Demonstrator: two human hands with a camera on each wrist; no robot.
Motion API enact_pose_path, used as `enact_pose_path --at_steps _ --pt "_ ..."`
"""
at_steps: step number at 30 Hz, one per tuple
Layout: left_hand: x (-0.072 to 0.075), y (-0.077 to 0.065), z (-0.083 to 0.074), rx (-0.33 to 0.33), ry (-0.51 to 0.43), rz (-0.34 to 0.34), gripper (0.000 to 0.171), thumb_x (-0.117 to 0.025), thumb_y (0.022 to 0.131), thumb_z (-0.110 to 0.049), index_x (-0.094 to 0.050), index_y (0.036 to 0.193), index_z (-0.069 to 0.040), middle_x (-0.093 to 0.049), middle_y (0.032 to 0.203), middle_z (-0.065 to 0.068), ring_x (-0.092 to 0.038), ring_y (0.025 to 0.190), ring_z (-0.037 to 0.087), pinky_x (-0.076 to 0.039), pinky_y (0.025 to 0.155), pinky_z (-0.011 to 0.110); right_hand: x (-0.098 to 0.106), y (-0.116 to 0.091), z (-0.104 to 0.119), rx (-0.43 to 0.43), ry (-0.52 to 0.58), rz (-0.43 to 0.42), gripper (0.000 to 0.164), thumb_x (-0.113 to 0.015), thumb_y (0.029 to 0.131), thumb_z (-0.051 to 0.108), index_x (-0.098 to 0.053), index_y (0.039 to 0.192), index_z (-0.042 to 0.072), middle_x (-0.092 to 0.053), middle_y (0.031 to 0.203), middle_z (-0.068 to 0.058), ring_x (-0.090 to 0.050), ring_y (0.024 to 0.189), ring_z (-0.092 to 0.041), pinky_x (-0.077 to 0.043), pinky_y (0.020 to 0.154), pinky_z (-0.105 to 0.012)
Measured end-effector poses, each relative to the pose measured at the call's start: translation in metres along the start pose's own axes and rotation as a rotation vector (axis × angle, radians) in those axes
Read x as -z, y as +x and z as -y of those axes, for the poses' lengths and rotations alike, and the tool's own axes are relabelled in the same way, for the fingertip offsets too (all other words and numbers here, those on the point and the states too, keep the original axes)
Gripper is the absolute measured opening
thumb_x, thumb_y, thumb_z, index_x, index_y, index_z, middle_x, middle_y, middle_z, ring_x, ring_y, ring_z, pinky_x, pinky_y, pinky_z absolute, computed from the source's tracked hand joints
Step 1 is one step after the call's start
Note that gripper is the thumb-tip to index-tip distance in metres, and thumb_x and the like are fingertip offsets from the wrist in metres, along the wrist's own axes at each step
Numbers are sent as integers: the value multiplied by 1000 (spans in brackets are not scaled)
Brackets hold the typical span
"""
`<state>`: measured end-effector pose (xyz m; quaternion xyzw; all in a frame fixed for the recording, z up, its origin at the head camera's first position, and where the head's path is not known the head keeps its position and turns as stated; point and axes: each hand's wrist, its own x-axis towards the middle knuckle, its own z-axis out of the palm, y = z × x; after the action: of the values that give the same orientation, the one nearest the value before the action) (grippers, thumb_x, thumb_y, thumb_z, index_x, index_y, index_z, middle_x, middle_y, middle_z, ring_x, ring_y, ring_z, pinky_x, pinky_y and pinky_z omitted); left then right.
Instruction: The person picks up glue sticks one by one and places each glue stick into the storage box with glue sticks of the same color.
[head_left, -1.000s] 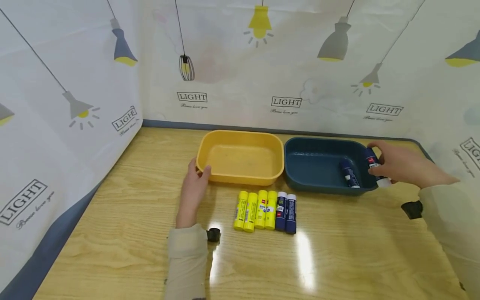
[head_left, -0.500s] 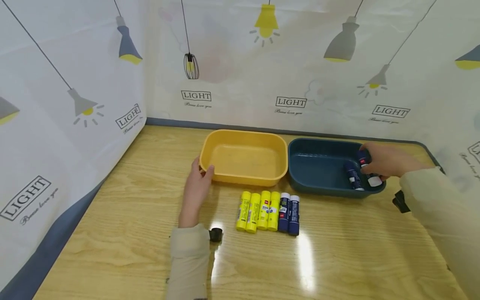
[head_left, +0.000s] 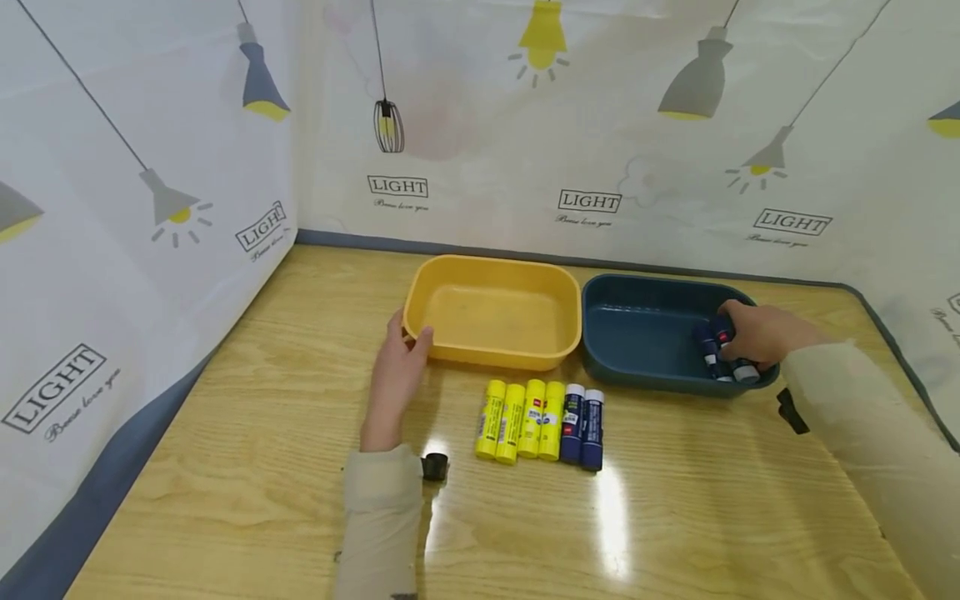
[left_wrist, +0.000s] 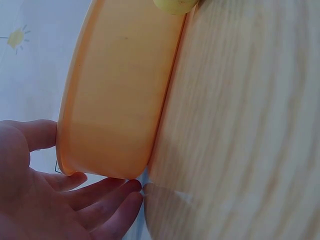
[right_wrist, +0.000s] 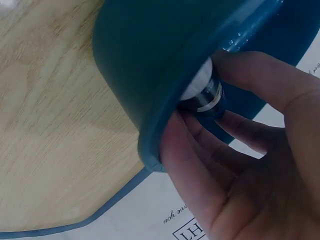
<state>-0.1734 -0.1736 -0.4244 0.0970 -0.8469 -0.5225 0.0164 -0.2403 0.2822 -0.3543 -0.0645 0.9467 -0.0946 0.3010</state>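
My left hand (head_left: pixel 397 375) grips the near left corner of the yellow plastic bin (head_left: pixel 495 357). In the left wrist view, its thumb touches the rim while the fingers lie along the end wall. My right hand (head_left: pixel 765 333) reaches inside the dark blue bin (head_left: pixel 637 371) at its right end. It holds a navy glue stick (right_wrist: pixel 209 97) with a white cap between thumb and fingers, partly hidden by the bin wall. Another navy glue stick (head_left: pixel 707 346) lies beside it on the bin floor. The yellow bin's visible floor holds nothing.
In front of the bins, several yellow glue sticks (head_left: pixel 512 423) and two navy glue sticks (head_left: pixel 582 427) lie in a row on the wooden table (head_left: pixel 285 417). White sheeting printed with lamps (head_left: pixel 480 142) stands behind and at both sides.
My right hand has moved left and down from the blue bin's right rim into it, carrying the navy glue stick. The left hand keeps its place on the yellow bin.
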Motion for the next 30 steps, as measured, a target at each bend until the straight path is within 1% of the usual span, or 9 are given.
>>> enact_pose_path --at_steps 4,6,9,12,18,20,22,26,30 --pt "0 -1 -2 14 4 7 62 -43 92 -43 -18 143 -18 -38 136 9 -43 117 23 -38 92 38 -3 2 -2 -7 -7 -27 74 -65 80 27 -23 131 -7 -49 109 -31 -56 60 -18 -46 53 -33" --pt "0 -1 -3 27 0 11 62 -43 91 -44 -18 142 -20 -38 136 8 -43 117 22 -38 92 38 -3 3 -3 -4 5 -36 72 -65 80 25 -24 130 -8 -46 112 -34 -57 60 -17 -47 52 -33" --pt "0 -1 -3 35 -6 17 62 -43 91 -44 -17 143 -21 -37 137 7 -42 118 22 -38 93 39 -1 4 -2 6 34 -24 71 -65 80 22 -24 129 -11 -43 114 -36 -58 62 -18 -49 53 -33" --pt "0 -1 -3 38 -4 16 61 -43 91 -43 -17 143 -21 -38 136 7 -42 118 22 -38 93 38 4 3 -1 33 31 -1 67 -64 82 19 -26 127 -13 -44 111 -35 -58 61 -18 -50 54 -33" --pt "0 -1 -3 41 0 16 63 -43 91 -44 -16 143 -21 -37 137 7 -42 118 22 -38 92 38 15 1 0 63 17 30 63 -61 83 21 -30 126 -13 -55 94 -22 -56 62 -19 -50 55 -33" --pt "0 -1 -3 37 0 17 63 -43 91 -45 -16 143 -21 -37 137 7 -42 118 22 -38 92 38 16 1 -1 59 21 33 63 -61 84 22 -30 126 -13 -55 87 -16 -55 62 -19 -50 55 -33" --pt "-1 -1 -4 33 -1 17 63 -42 91 -45 -16 143 -21 -36 137 7 -42 118 22 -38 92 39 16 -1 -1 56 23 43 62 -59 85 24 -29 127 -12 -55 82 -13 -54 62 -19 -49 56 -33" --pt "-1 -2 -3 32 3 18 63 -42 91 -45 -16 143 -20 -36 137 7 -41 119 22 -37 93 39 17 -4 0 51 10 39 63 -57 87 29 -30 128 -11 -55 79 -11 -53 65 -19 -48 56 -32" --pt "0 -3 -4 34 0 21 63 -42 91 -45 -16 143 -20 -36 137 8 -41 119 22 -37 94 39 17 -8 1 54 -11 10 67 -56 86 36 -32 128 -10 -60 84 -10 -57 69 -18 -48 56 -33"
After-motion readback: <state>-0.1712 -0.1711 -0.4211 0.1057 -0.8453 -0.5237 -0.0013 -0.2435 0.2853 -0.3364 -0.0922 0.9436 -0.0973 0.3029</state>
